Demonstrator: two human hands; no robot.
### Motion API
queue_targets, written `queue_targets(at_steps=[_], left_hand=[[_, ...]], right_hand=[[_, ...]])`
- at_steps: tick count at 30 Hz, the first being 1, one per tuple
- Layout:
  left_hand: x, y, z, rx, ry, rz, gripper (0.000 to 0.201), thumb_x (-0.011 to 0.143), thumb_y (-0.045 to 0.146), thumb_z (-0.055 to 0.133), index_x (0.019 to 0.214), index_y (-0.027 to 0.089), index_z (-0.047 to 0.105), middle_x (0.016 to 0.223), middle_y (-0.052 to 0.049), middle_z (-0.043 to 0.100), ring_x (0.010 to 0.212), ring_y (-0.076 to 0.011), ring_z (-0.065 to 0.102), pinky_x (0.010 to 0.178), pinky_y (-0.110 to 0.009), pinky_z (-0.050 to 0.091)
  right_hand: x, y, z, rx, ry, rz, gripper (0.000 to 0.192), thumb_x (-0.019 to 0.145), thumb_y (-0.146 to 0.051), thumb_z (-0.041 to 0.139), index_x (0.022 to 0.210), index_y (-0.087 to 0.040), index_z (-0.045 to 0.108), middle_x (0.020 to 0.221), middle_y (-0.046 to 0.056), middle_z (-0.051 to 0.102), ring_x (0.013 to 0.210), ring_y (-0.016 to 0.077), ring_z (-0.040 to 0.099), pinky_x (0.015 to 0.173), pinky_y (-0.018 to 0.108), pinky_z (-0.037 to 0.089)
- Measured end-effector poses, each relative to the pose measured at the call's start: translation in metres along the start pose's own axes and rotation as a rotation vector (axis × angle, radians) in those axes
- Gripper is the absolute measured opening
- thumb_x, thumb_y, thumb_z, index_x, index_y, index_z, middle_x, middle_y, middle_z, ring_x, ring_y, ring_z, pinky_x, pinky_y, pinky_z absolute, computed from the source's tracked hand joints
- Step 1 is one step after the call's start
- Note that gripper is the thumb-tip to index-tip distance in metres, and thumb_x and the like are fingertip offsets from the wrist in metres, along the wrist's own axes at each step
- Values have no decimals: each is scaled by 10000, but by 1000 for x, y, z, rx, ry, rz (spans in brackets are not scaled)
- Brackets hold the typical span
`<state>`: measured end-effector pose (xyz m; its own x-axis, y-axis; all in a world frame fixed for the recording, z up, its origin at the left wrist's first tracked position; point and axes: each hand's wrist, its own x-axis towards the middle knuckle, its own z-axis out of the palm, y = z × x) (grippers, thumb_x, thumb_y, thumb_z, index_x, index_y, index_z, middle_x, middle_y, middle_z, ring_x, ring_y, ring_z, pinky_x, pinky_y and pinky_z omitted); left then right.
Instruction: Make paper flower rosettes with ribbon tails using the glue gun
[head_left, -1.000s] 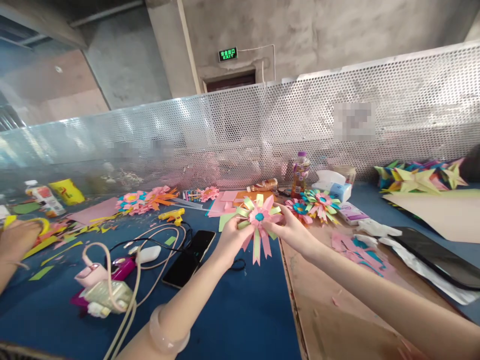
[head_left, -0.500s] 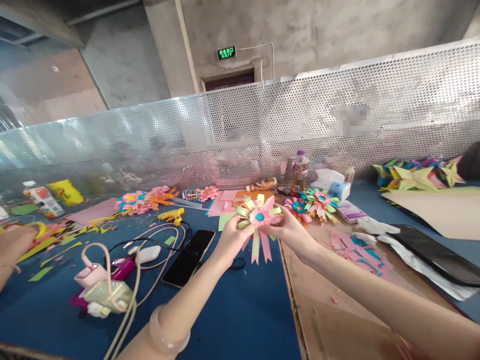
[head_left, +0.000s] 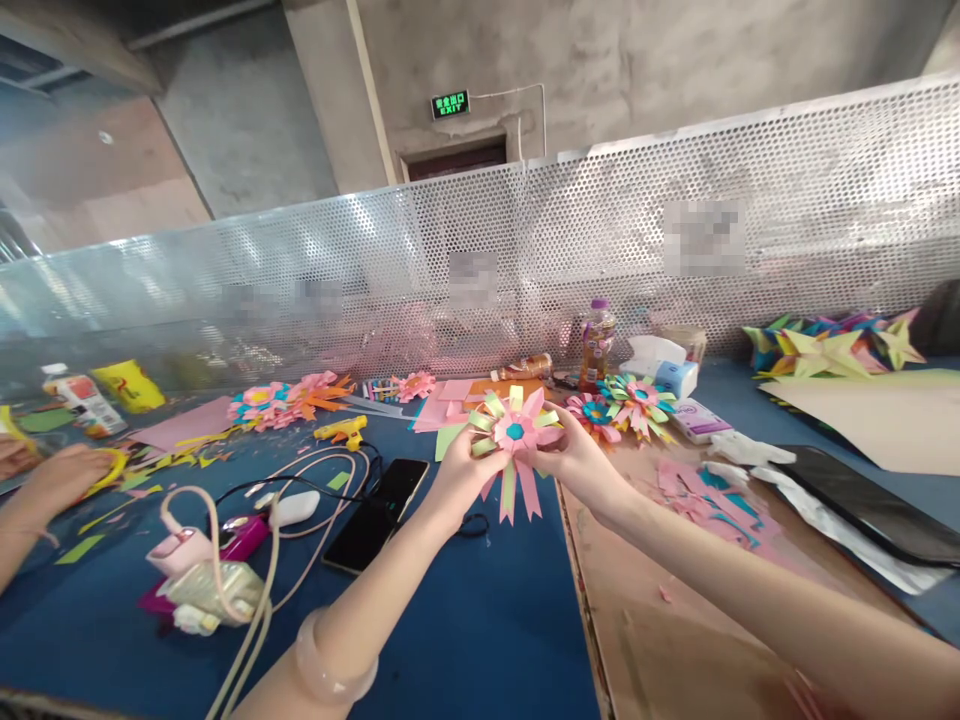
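Both my hands hold a paper flower (head_left: 514, 434) up above the blue table (head_left: 480, 620). It has pink and light green strip petals and a blue centre. My left hand (head_left: 459, 478) pinches its left side, fingers closed on the petals. My right hand (head_left: 576, 462) grips its right side from behind. Two long pink and green strips hang down from the flower between my hands. A pale bangle (head_left: 330, 668) sits on my left forearm.
A black phone (head_left: 377, 515), cables, a yellow glue gun (head_left: 341, 431) and a pink gadget lie to the left. Finished paper flowers (head_left: 626, 405) and a bottle (head_left: 598, 345) stand behind. A brown board (head_left: 675, 620) lies to the right. Another person's hand (head_left: 56, 478) works at far left.
The flower and both my hands have stayed almost in place, shifting slightly left. The other person's hand at far left has moved a little to the right.
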<state>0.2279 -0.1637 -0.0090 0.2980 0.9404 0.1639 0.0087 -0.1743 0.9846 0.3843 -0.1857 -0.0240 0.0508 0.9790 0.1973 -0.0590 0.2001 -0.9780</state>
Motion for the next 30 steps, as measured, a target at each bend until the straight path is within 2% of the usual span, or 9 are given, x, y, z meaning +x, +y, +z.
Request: queue_targets(at_steps=[7, 14, 19, 25, 30], left_hand=[[0, 0, -1, -15, 23, -5, 287, 689, 209, 670, 954, 155, 572, 934, -52, 663, 919, -206, 610, 804, -289, 446], [-3, 6, 3, -94, 20, 3, 445, 634, 202, 738, 1030, 184, 536, 930, -33, 671, 932, -197, 627, 828, -296, 464], [-2, 2, 2, -95, 43, 22, 414, 653, 186, 716, 1024, 180, 533, 1021, -65, 669, 968, -213, 628, 850, -318, 469], [-1, -1, -2, -45, 44, 40, 399, 684, 186, 689, 1046, 178, 519, 1015, -63, 668, 949, -208, 633, 838, -313, 476], [-2, 6, 0, -49, 60, 19, 391, 671, 180, 697, 1023, 182, 526, 992, -54, 671, 960, -211, 633, 834, -305, 477]], right_hand=[[0, -3, 2, 28, 3, -1, 813, 681, -247, 710, 1369, -189, 281, 896, 28, 669, 783, 164, 633, 741, 307, 506], [-1, 1, 2, 70, -14, -47, 823, 695, -265, 702, 1377, -211, 244, 968, 38, 656, 896, 197, 634, 808, 353, 513], [-3, -3, 4, 53, -12, -53, 828, 688, -279, 709, 1375, -219, 250, 953, 36, 657, 914, 213, 636, 809, 364, 516], [-3, -2, 2, 61, -21, -57, 783, 718, -273, 685, 1374, -227, 261, 872, 19, 657, 901, 211, 640, 814, 372, 511], [-3, -3, 3, 102, -35, -62, 770, 711, -268, 691, 1364, -227, 285, 931, 43, 660, 955, 224, 631, 845, 380, 502]])
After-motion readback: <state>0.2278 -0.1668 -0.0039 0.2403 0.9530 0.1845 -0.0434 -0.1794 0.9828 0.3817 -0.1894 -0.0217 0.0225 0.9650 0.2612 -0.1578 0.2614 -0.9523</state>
